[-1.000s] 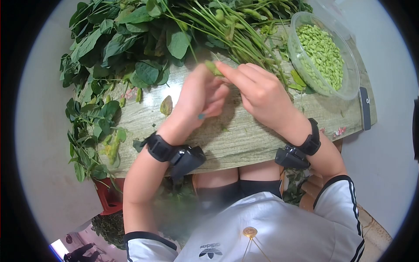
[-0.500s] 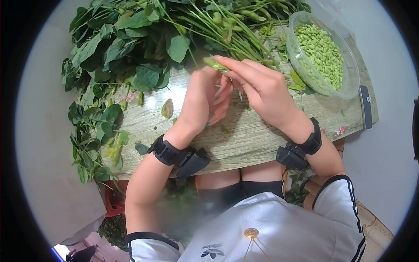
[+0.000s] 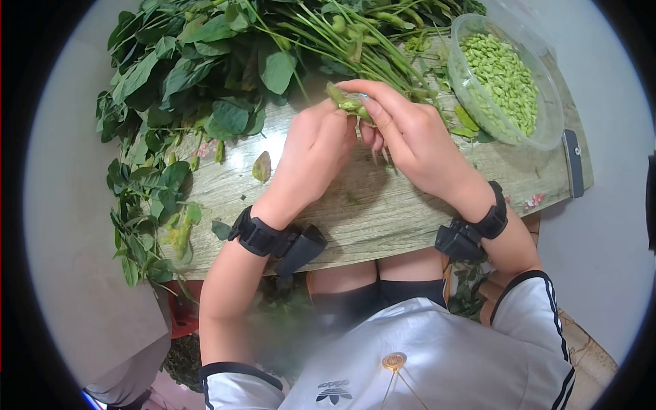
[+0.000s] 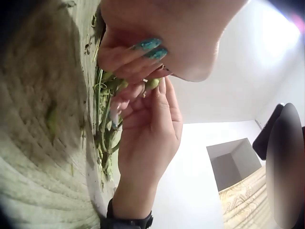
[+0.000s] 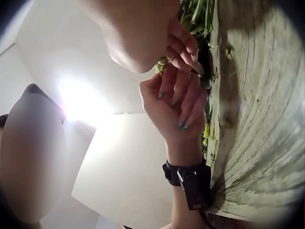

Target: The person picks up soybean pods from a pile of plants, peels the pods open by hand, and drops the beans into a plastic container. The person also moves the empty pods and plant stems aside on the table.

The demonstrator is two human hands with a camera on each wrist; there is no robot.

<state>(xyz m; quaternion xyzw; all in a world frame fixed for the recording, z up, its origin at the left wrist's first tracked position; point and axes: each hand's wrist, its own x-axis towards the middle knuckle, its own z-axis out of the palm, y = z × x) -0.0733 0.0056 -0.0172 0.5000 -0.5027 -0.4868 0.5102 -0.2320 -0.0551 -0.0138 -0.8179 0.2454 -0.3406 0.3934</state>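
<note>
Both hands meet over the table, in front of the plant pile. A green bean pod (image 3: pixel 350 105) lies between their fingertips and looks split along its side in the head view. My right hand (image 3: pixel 413 133) pinches it between thumb and forefinger. The left hand (image 3: pixel 311 150), knuckles up, grips the pod's near side with curled fingers. In the left wrist view a rounded green bit of the pod (image 4: pixel 152 84) shows at the fingertips. From the right wrist, pale green pod (image 5: pixel 162 64) peeks out between the two hands, mostly covered by the right palm.
A clear plastic tub (image 3: pixel 557 137) of shelled green beans (image 3: pixel 499 82) stands at the right. Leafy bean plants (image 3: pixel 205 75) cover the back and left of the wooden table (image 3: pixel 369 225). A yellowing leaf (image 3: pixel 262 167) lies left of the hands.
The left hand has turned knuckles up and its fingers have curled in at the pod. The pod, whole-looking a second ago, now appears split. My right hand has stayed near the same spot.
</note>
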